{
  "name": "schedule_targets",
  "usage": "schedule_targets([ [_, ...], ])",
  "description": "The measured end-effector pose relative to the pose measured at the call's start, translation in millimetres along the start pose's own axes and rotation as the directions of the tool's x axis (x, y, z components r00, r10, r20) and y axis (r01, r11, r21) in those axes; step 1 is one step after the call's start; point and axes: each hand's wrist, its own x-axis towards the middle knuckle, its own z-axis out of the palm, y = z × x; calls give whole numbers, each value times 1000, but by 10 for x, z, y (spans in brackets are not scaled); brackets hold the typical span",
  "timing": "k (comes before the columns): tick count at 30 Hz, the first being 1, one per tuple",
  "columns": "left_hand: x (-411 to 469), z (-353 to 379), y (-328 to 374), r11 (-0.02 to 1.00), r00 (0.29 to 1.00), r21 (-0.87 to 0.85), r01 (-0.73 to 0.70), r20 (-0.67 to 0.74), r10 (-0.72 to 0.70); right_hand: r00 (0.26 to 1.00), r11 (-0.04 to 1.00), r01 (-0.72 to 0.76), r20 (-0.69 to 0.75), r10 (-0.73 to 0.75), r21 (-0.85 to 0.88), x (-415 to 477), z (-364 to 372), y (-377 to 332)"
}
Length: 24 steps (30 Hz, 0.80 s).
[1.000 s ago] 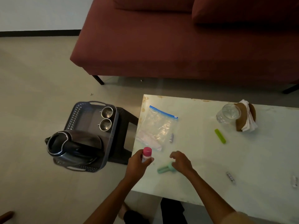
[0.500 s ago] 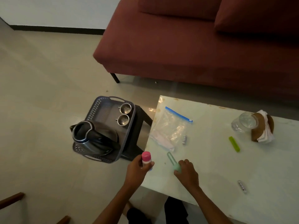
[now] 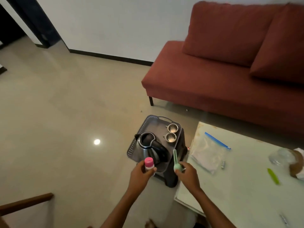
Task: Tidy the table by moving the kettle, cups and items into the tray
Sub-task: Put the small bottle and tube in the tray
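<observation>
A grey perforated tray [image 3: 144, 124] rests on a dark stool left of the white table [image 3: 238, 191]. In the tray stand a steel kettle [image 3: 149, 145] with a black handle and two small steel cups [image 3: 171, 133]. My left hand [image 3: 142, 174] grips a small bottle with a pink cap [image 3: 148, 162] over the tray's near edge. My right hand [image 3: 187, 174] pinches a pale green clip-like tool [image 3: 175, 162], its prongs pointing up, between the tray and the table's left edge.
On the table lie a zip bag with a blue seal [image 3: 209, 152], a bright green stick [image 3: 273, 176], small batteries [image 3: 223, 165], a clear glass [image 3: 278, 156] and a brown holder with napkins [image 3: 297, 165]. A red sofa [image 3: 222, 71] stands behind. A wooden edge [image 3: 24, 203] shows lower left.
Both hands lifted their items off the table and moved left toward the tray. The view swung left and up, so the tray sits at centre.
</observation>
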Motion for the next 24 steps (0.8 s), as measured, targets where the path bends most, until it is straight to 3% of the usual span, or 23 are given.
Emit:
schedule_targets([
  [5,-63,-590,-183,998,998,-62,6,55,-3,996,992,-59,-60,66,116,-19,310,-318],
  [10,108,-946,-146,992,998,-125,19,58,-11,976,985,-145,-151,158,96,81,296,-377],
  [15,521,-1064,-13,993,995,-118,0,102,12,972,989,-137,-185,146,58,446,228,-571],
  [19,933,-1076,123,997,989,-79,-18,144,30,975,985,-152,-178,136,-82,829,372,-640],
  [24,1409,-1134,295,999,976,-34,-37,211,44,980,934,-200,-43,196,-295,1236,530,-523],
])
